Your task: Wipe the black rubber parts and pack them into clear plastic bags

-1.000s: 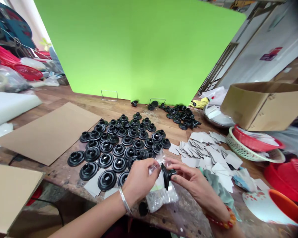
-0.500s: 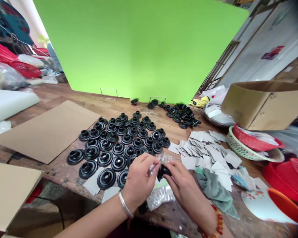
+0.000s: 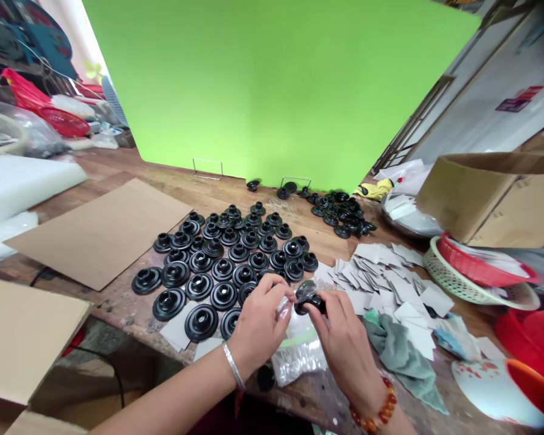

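Note:
My left hand (image 3: 259,323) pinches a clear plastic bag (image 3: 283,307), its film reaching over to the right hand. A round black flanged part (image 3: 306,293), shaped like a knob on a disc, is gripped between thumb and fingers of my right hand (image 3: 342,329). Film lies against that part; whether it is fully inside the bag I cannot tell. Below both hands is a stack of flat clear bags (image 3: 298,361) with a pale green band. Many similar black flanged parts (image 3: 223,296) stand in rows, discs down, to the left of my hands.
Grey card squares (image 3: 367,272) lie scattered on the right, beside a grey-green cloth (image 3: 403,356). A loose pile of black parts (image 3: 344,214) sits farther back before a green board (image 3: 276,90). Cardboard sheet (image 3: 104,232) at left; a carton (image 3: 476,199), baskets (image 3: 485,290) and a white-orange container (image 3: 494,386) at right.
The view has shifted slightly, so the scene sits farther right. My right hand has turned the black part and lifted it a little, with plastic film now visible over it. The left hand keeps its pinch.

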The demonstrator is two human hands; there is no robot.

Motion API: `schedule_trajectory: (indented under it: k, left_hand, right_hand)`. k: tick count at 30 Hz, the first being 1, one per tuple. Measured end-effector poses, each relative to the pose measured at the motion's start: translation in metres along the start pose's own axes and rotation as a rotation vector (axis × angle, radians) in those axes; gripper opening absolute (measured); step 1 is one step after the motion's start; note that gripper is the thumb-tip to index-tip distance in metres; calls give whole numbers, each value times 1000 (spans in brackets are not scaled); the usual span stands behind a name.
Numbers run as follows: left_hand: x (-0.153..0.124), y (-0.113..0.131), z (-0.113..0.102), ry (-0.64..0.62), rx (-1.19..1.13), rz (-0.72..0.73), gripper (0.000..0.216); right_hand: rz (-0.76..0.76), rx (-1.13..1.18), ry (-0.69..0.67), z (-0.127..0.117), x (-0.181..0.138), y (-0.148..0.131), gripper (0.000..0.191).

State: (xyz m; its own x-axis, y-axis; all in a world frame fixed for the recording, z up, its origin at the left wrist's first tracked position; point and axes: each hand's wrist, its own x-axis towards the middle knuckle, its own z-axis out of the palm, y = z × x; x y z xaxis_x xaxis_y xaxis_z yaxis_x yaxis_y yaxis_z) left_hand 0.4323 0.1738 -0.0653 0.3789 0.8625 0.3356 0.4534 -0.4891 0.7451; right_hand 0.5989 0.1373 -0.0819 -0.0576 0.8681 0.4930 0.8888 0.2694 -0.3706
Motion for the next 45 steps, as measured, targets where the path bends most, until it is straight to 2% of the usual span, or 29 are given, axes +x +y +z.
schedule_trajectory:
  k: [6,9,11,14,17,19,22,26,28,30,33,36,39,45]
  left_hand:
    - [-4,-3,10,-14,-49,-61,16]
    - [-5,-2,18,-9,-149,-179,15]
    - [-4,-2,22,38,-236,-256,14]
    - [-1,-4,27,68,-336,-301,6]
    - [0,-5,33,-34,-408,-411,23]
    - [0,-4,37,-30,-401,-471,32]
    - [2,-5,38,27,-428,-470,26]
    - [11,-11,26,62,-529,-450,12]
    - [16,-12,19,86,-530,-458,12]
    - [19,-11,13,88,-454,-417,11]
    - [18,-7,8,51,-200,-235,9]
    - [16,-6,6,44,-97,-168,13]
    - [18,-8,2,68,-126,-232,12]
    - [23,-8,-5,44,-148,-195,12]
  right_hand:
    - [36,-1,75,4,5,-1,23]
    - [69,27,123,9,7,0,24]
    - [86,58,153,13,8,2,24]
    - [151,102,166,16,11,6,28]
    - [271,147,126,17,15,8,34]
    - [348,205,94,16,16,9,38]
    - [442,423,21,11,19,12,40]
    - [598,805,-178,3,19,20,43]
    - [637,861,-275,2,18,23,42]
    - [583,759,-246,3,16,22,35]
    - [343,344,-79,8,15,17,27]
    - [154,28,-81,7,20,12,23]
    - [138,11,-61,2,29,13,25]
    - [162,223,-87,2,38,15,29]
